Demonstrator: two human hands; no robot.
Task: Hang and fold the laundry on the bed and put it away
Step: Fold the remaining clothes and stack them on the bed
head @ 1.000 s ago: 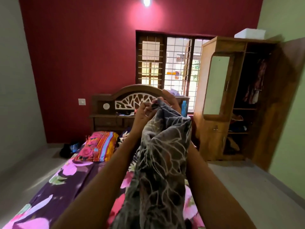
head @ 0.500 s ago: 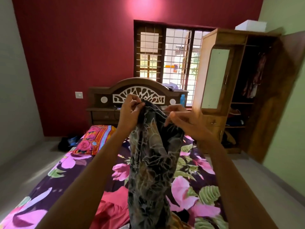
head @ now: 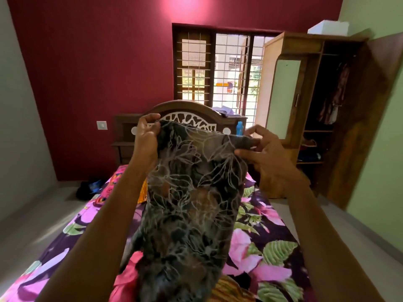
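Red wall (head: 98, 62) and barred window (head: 229, 73) ahead, with the bed (head: 272, 253) running under my arms. My left hand (head: 146, 136) grips one top corner of the dark floral cloth (head: 192, 203), fingers curled over the hem. My right hand (head: 268, 158) pinches the other corner between thumb and fingers.

A second ago both hands were bunched close together on the cloth. Now they have drawn apart and the top edge runs taut between them. The piece hangs flat in front of me, above the bed, its lower end running out of view.

I judge the edge is found and the cloth is ready to fold or hang. A red piece (head: 125, 277) lies on the bed below, not yet handled. The wardrobe (head: 327, 105) stands open to my right, well apart, with clothes hanging inside. This one likely goes there.
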